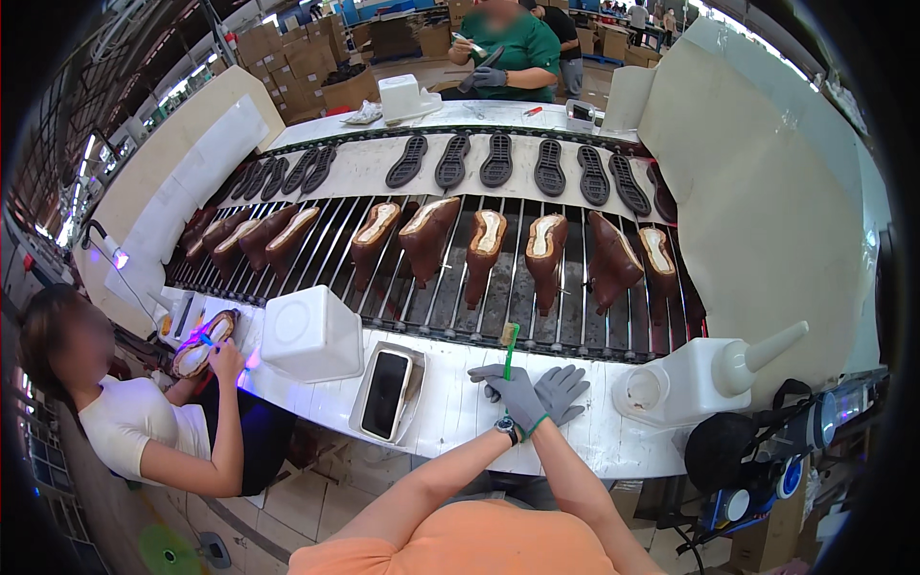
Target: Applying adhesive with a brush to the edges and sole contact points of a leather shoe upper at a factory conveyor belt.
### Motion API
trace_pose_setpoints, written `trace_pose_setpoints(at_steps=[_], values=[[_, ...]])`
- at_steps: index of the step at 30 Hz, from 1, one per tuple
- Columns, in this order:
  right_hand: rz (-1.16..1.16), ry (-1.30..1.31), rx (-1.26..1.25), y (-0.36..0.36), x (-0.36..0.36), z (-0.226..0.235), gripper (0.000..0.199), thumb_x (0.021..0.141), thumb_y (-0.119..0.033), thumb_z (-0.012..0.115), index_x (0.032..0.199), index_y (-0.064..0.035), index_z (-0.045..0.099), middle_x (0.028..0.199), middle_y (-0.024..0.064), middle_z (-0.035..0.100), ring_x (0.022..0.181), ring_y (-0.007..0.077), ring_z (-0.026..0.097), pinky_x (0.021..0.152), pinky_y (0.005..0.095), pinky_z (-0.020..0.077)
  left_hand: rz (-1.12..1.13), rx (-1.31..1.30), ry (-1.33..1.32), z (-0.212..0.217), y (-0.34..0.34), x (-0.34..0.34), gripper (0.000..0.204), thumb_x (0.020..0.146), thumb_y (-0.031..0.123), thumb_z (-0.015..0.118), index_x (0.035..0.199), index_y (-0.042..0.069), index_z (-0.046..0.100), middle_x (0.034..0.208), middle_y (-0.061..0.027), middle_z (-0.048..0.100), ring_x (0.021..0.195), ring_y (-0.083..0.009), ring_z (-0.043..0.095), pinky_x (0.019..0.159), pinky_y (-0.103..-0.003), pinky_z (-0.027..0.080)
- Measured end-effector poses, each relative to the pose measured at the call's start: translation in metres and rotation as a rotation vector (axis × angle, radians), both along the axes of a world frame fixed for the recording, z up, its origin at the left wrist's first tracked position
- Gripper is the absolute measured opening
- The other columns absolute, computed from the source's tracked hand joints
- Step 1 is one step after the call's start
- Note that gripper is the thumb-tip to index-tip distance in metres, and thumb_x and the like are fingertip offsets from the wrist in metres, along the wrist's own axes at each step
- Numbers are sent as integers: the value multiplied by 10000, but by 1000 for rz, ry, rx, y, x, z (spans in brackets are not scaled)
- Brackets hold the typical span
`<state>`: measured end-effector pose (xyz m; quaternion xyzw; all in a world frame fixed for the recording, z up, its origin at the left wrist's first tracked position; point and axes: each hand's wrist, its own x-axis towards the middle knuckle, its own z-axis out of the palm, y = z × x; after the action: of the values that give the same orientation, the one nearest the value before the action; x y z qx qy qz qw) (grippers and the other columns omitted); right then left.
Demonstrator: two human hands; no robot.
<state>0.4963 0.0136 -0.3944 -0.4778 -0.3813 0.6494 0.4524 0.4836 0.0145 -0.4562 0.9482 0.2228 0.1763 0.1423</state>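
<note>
Closed L grip (512,388) round green-handled brush (510,348), grey glove, watch at wrist. Brush upright, bristle end up, just at near edge of roller conveyor (537,316). R hand (561,391) also grey-gloved, fingers spread, holding nothing, touching L hand from the right, resting over white desk (450,412).

Relative to brush: black tray w/ dark sole (388,391) to left on desk; white square tub (311,333) further left; white glue jug w/ cone spout (709,376) well to right. Beyond brush, on conveyor, row of brown shoe uppers (484,247), pale insides showing, soles-up side bare. Further back, row of black outsoles (498,160) on white belt.

Far left of brush: another person in white top, hand on a brown shoe (203,343) under purple light. Far behind: person in green top, dark-gloved, holding a sole.
</note>
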Motion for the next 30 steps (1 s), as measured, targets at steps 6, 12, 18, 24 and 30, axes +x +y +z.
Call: trace_pose_setpoints(at_steps=[6, 12, 18, 24, 30], values=[[-7, 5, 2, 0, -1, 2, 297, 917, 10, 488, 1103, -6, 719, 974, 55, 721, 653, 63, 495, 582, 203, 414, 1, -3, 0, -1, 0, 0, 530, 876, 367, 616, 1331, 105, 541, 1438, -156, 473, 1334, -334, 428, 1104, -478, 342], [-13, 19, -5, -1, 2, 4, 293, 909, -4, 501, 1107, -3, 717, 980, 53, 725, 659, 61, 524, 589, 206, 444, 1, -17, -9, -4, -1, 1, 536, 877, 367, 614, 1336, 101, 534, 1443, -157, 468, 1340, -335, 421, 1108, -483, 337], [-11, 44, -16, 0, 2, 7, 315, 896, 16, 486, 1111, -4, 716, 978, 64, 724, 658, 65, 520, 588, 209, 439, 0, -43, -1, -2, -1, 1, 548, 883, 378, 604, 1343, 92, 524, 1440, -163, 469, 1348, -335, 415, 1111, -483, 334], [2, 4, -43, 3, 0, 5, 328, 891, 25, 480, 1118, -7, 714, 971, 61, 726, 655, 64, 525, 585, 202, 442, -13, -45, 37, -2, 0, 3, 540, 890, 374, 594, 1340, 83, 526, 1438, -169, 470, 1340, -338, 425, 1104, -478, 343], [-9, -9, -93, 6, -1, 5, 343, 881, 35, 473, 1130, 1, 706, 976, 65, 726, 660, 66, 535, 590, 200, 448, 3, -49, -66, -2, 0, 1, 534, 887, 367, 602, 1335, 84, 532, 1430, -159, 481, 1303, -332, 460, 1078, -470, 372]])
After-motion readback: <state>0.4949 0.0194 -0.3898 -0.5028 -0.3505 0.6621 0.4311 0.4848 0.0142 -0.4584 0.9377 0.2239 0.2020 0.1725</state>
